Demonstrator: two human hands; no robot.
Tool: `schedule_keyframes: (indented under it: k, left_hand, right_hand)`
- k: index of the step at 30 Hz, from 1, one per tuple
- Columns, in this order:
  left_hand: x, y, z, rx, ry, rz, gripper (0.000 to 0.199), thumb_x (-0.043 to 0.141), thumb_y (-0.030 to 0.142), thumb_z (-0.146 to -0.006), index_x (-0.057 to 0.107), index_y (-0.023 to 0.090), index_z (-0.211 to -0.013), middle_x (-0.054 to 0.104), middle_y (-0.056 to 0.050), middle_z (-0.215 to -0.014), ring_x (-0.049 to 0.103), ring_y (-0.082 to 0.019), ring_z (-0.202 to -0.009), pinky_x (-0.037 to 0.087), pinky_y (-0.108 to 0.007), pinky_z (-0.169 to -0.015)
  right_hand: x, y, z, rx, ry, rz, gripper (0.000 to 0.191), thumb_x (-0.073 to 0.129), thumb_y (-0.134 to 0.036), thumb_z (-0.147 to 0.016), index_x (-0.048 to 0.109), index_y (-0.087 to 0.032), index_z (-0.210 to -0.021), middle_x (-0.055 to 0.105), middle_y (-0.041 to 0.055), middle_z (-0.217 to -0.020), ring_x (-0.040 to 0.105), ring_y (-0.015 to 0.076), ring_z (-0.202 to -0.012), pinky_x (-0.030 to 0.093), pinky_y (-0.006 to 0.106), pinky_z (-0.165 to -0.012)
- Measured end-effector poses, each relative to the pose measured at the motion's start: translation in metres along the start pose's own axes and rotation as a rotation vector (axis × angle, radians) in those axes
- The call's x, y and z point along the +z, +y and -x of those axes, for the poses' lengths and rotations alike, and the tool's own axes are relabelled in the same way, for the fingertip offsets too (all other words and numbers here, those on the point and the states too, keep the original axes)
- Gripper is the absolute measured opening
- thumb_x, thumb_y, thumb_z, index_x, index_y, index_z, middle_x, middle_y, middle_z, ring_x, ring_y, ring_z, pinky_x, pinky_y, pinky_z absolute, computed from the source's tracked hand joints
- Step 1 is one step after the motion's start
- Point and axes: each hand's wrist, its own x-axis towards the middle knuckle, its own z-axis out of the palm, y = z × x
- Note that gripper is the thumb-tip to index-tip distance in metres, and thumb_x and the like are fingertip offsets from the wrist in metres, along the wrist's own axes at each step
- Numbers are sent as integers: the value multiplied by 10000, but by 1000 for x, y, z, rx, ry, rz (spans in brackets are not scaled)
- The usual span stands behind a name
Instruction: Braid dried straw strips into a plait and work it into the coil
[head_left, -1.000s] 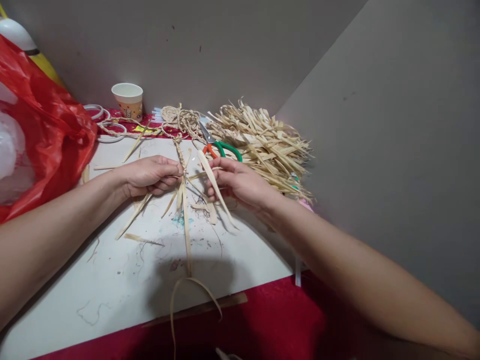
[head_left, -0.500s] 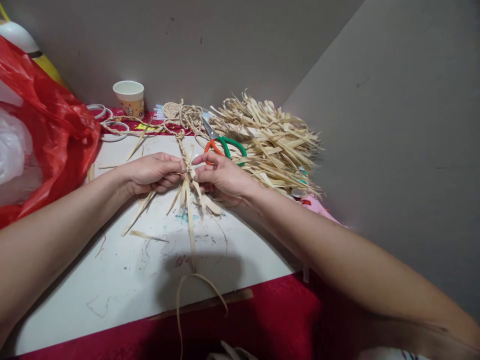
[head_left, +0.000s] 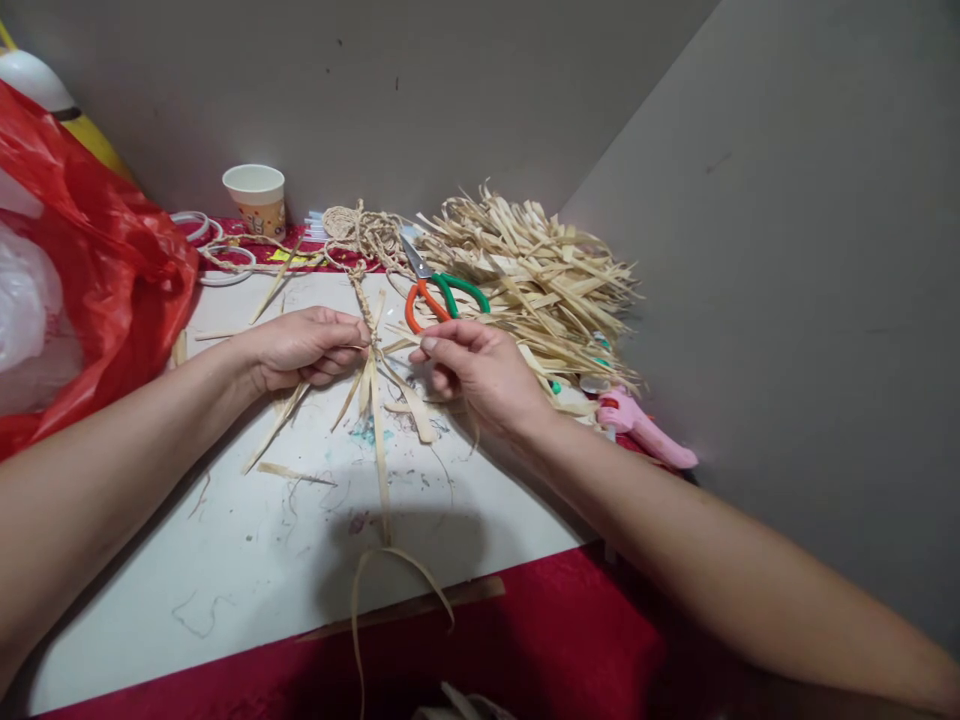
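Observation:
A pale straw braid point(head_left: 363, 297) runs from the back of the white board point(head_left: 187, 560) toward me. My left hand point(head_left: 319, 345) pinches the braid at its near end, where loose flat strips point(head_left: 377, 420) fan out. One long strip hangs over the board's front edge. To the right, my right hand point(head_left: 469, 370) has thumb and forefinger closed on a thin straw strip point(head_left: 401, 343) that leads back to the braid. Just behind that hand lie scissors point(head_left: 429, 285) with one orange and one green handle, blades pointing to the back left.
A heap of dry straw strips point(head_left: 532, 270) fills the back right by the wall. A pink glue gun point(head_left: 649, 430) lies at the right edge. Behind stand a paper cup point(head_left: 256, 200) and coiled braid point(head_left: 360, 230). A red plastic bag point(head_left: 142, 270) bulges at left.
My right hand has moved away from the braid to the right, drawing a strip out sideways. My left hand keeps its hold in the same place. The pink glue gun shows more fully.

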Motion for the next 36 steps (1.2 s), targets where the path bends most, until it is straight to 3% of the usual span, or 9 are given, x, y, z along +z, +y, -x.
schedule_keyframes:
  k: [4,7,11,14,17,28,36]
  left_hand:
    - [-2,-1,-1,4,-2,-2,198,586,182,-788,461,179,-634,255,88,-488,181,-20,-359,155,-112,-312]
    - [-2,0,0,2,2,3,222,584,182,-790,440,181,-621,249,88,-489,179,-20,-363,154,-112,-314]
    - [0,0,0,4,-5,6,218,583,162,-781,438,182,-620,237,92,-483,162,-21,-365,148,-111,-312]
    - [1,0,1,4,-5,2,211,578,172,-789,446,181,-624,230,93,-481,156,-21,-366,151,-112,-312]
    - [1,1,0,-2,-2,1,223,572,187,-800,439,183,-620,230,91,-481,155,-23,-367,152,-113,-312]
    - [-1,0,0,-1,0,-28,182,551,166,-800,456,187,-646,209,92,-495,136,-26,-383,137,-118,-326]
    - [-2,-1,0,13,-21,-12,178,576,167,-793,472,176,-648,228,91,-492,155,-18,-371,147,-107,-321]
  right_hand:
    - [1,3,3,39,-43,11,123,551,-79,-688,494,-169,-750,619,-5,-672,584,87,-563,436,182,-480]
    - [4,3,1,-5,-55,34,138,482,-52,-694,471,-182,-739,539,-51,-591,460,56,-445,349,165,-401]
    - [10,4,-1,-70,-122,92,52,542,-182,-767,525,-175,-719,498,-52,-550,359,50,-407,266,182,-368]
    - [13,7,-2,-35,-164,84,129,601,-267,-770,559,-166,-701,517,-38,-549,408,63,-421,316,197,-395]
    - [15,10,-4,3,-155,46,112,637,-233,-734,556,-161,-705,572,-19,-581,473,71,-458,365,200,-442]
    - [20,-2,-5,52,-97,234,132,638,-159,-731,540,-148,-642,520,-24,-539,396,59,-453,308,194,-434]
    - [23,-4,-12,158,-143,91,198,591,-85,-770,491,-152,-613,558,-11,-518,461,67,-442,373,187,-444]
